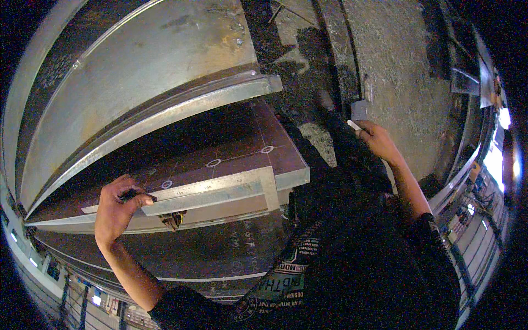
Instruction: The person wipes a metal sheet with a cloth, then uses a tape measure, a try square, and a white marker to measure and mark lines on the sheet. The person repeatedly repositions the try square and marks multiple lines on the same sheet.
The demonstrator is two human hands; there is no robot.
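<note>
My left hand (122,206) is closed on the far left end of a steel square (220,184), thumb towards me and fingers over the blade. The square's long graduated blade lies along the near edge of a dark steel beam (289,159); its short leg hangs down over that edge. On the beam's top face are thin lines and several white chalk circles (213,163). Away to the right, my right hand (378,140) pinches a short white chalk stick (353,125), held apart from the beam above the floor.
Beyond the marked beam lies a larger bare steel beam (165,71) with a raised flange (220,93). Another dark beam (220,250) with chalk writing lies nearer me, below the square. The stained concrete floor (401,71) stretches to the right.
</note>
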